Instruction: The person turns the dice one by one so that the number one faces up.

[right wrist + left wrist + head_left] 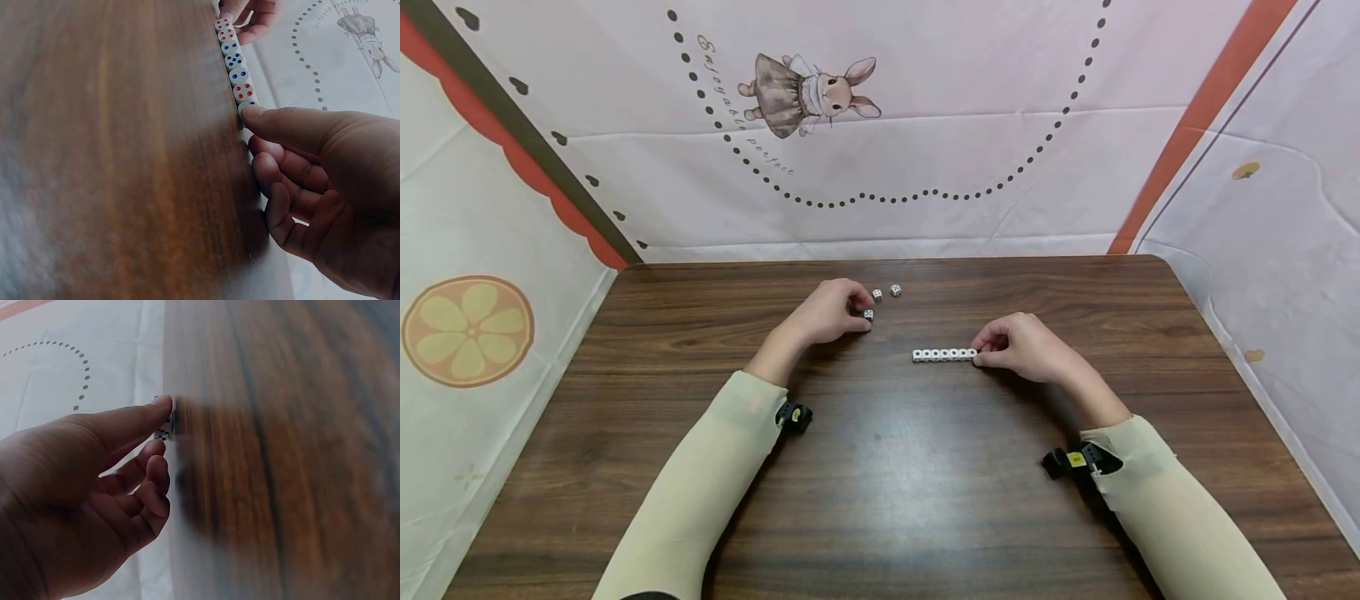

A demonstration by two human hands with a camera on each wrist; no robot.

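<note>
Near the back edge of the table (880,517), a die (868,315) seems pinched by the left hand (832,313), contact being partly hidden. Farther from that edge, a dice row (940,355) is gripped at its right end by the right hand (1028,345). Light, hard, slick handling is expected; opposite sides are best pinched.

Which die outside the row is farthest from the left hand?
The rightmost die outside the row, in the head view; the others are beside the left hand.
</note>
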